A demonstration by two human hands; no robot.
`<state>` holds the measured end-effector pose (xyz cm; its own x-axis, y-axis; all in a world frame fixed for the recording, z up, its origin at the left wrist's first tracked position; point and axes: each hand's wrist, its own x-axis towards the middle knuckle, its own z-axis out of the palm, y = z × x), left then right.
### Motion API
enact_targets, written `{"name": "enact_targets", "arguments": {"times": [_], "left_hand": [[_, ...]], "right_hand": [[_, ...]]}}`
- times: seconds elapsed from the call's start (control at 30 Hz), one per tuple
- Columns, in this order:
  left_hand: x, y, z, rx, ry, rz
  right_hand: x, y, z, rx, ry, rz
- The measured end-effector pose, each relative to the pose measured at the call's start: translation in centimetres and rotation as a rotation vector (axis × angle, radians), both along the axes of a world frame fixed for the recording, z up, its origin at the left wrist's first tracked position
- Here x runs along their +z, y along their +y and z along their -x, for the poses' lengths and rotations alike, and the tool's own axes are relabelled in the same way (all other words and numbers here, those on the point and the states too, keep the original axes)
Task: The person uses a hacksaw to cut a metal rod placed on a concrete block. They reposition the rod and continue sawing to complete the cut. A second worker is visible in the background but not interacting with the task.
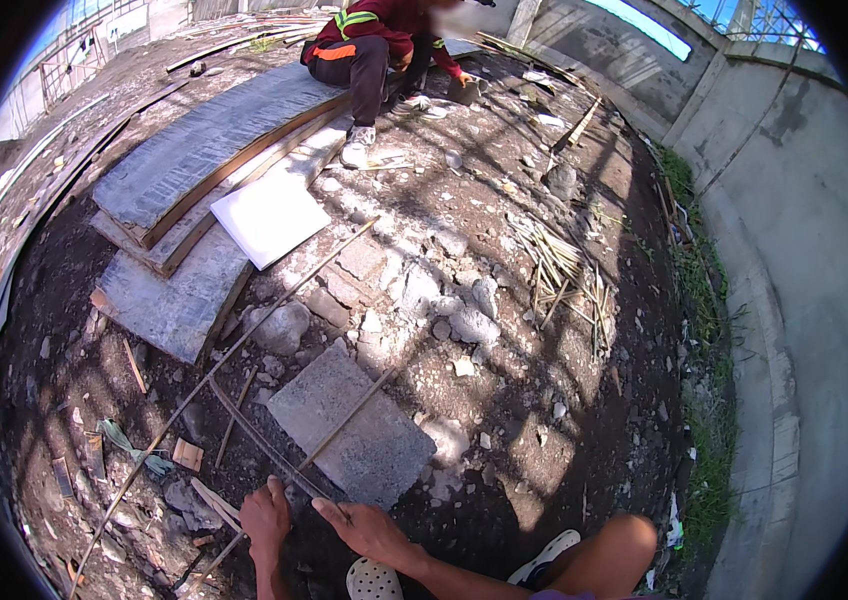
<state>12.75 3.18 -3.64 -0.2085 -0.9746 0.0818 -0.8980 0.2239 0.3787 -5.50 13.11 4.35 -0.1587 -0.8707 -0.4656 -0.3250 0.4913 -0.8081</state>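
My left hand (266,518) is closed at the bottom centre, around a thin straight rod (352,412) that slants up across a grey concrete block (379,465); its exact grip is partly hidden. Just to its right, my right hand (364,530) has its thumb and fingers on the lower end of a bent, ridged dark rod (264,438). A longer thin rod (154,444) crosses the ground to the left. My bare knee (619,550) and perforated clogs (374,580) show at the lower edge.
A co-worker (364,60) crouches beside stacked grey boards (204,140), reaching toward a dark container (464,90). A white sheet (269,220) lies on the boards. Rubble (474,325) and bundled sticks (554,265) cover the middle. A concrete wall (794,230) with weeds runs along the right.
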Motion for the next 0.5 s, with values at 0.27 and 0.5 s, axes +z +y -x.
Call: {"name": "enact_targets", "arguments": {"times": [0.27,0.5], "left_hand": [[1.0,-0.1,0.6,0.119,-0.057,-0.116],[0.2,0.1,0.7,0.137,-0.087,0.006]], "right_hand": [[-0.2,-0.2,0.4,0.06,0.002,-0.063],[-0.6,-0.3,0.3,0.055,0.03,-0.074]]}}
